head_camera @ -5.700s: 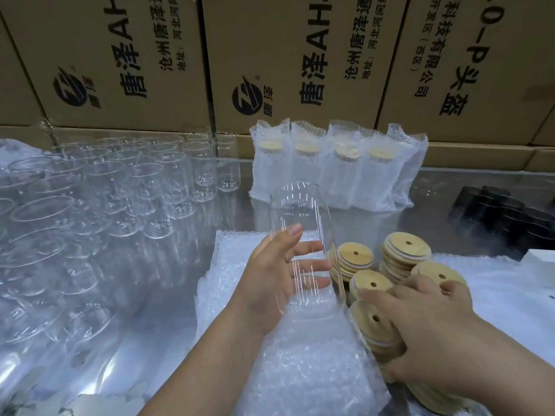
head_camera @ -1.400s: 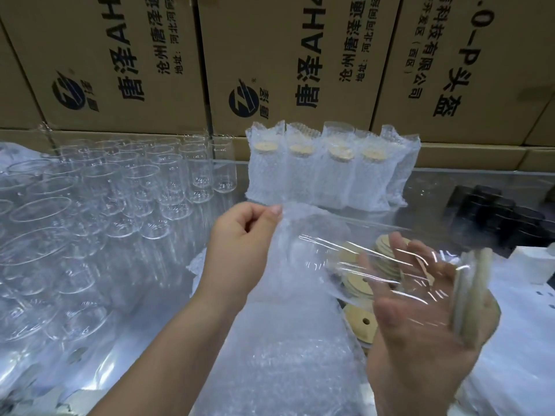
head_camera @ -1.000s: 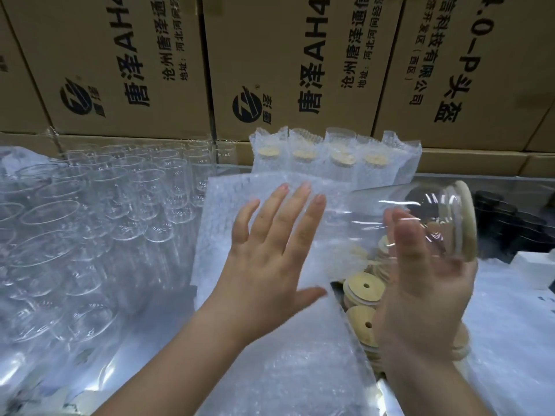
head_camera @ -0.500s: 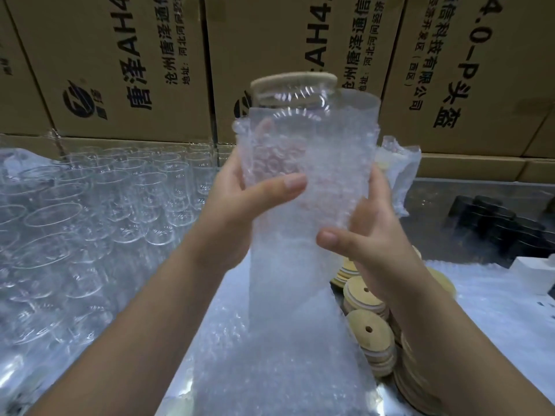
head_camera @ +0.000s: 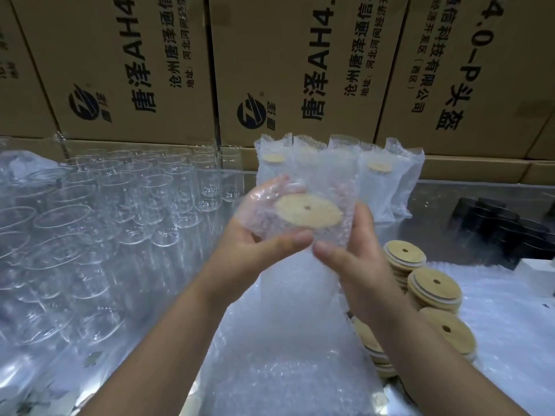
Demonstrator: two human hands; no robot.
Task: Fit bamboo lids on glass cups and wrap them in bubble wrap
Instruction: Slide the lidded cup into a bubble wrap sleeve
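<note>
While left hand [head_camera: 255,253] and right hand [head_camera: 359,262] clasp the wrapped cup [head_camera: 309,213], lids [head_camera: 435,288] crowd rightward.

Left hand [head_camera: 255,253] and right hand [head_camera: 357,265] face each other, fingers curled round the wrapped cup [head_camera: 303,214], thumbs almost tip to tip.

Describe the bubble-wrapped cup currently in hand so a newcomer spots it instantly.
Start at the wall of brown printed cardboard boxes; a row of upright bubble-wrapped lidded cups stands at its foot. Just in front, mid-frame, the left hand and right hand hold one more bubble-wrapped glass cup. Unlike the row, it is held up and tipped, round bamboo lid facing the camera.
</note>
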